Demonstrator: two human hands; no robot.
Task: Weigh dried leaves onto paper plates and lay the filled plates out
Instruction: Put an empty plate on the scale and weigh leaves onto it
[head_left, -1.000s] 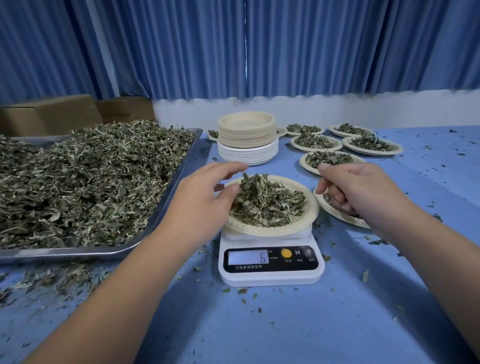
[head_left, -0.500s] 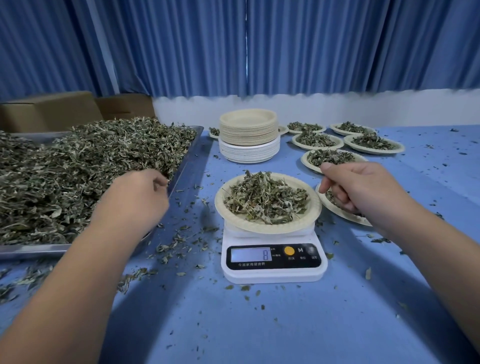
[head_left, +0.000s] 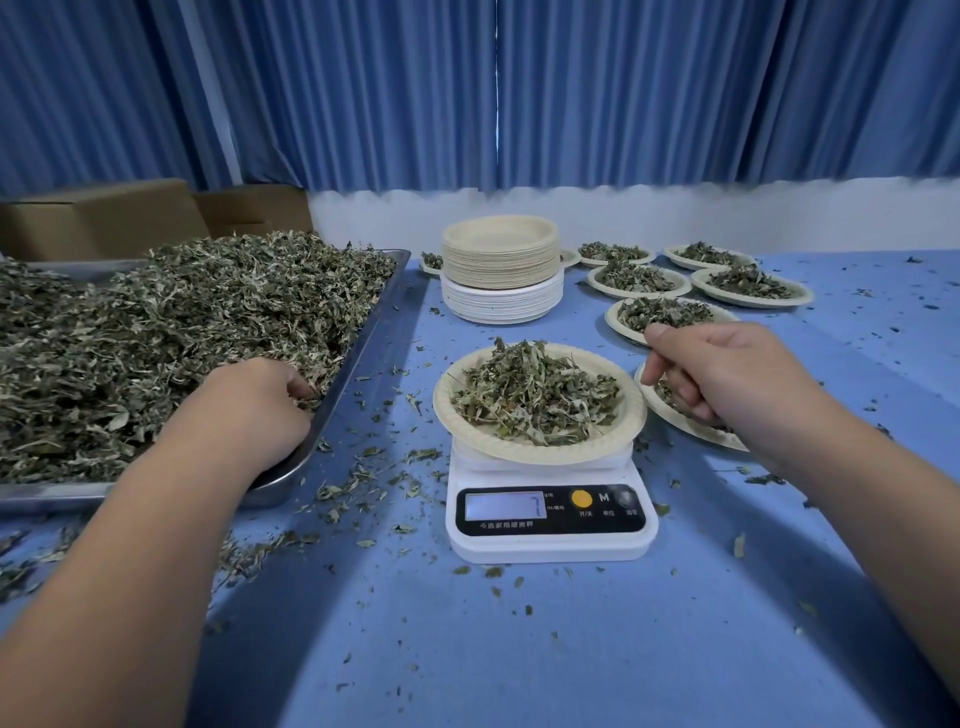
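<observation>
Left hand moves back to tray, mid-left, fingers curled into leaves; right hand hovers curled, contents unclear. Plate on scale likely needs more.

Blue tabletop: white digital scale centre; leaf-heaped steel tray 9 o'clock; beige-and-white paper plate stack 12 o'clock; leaf-filled paper plates 2 o'clock; leaf scraps scattered.
</observation>
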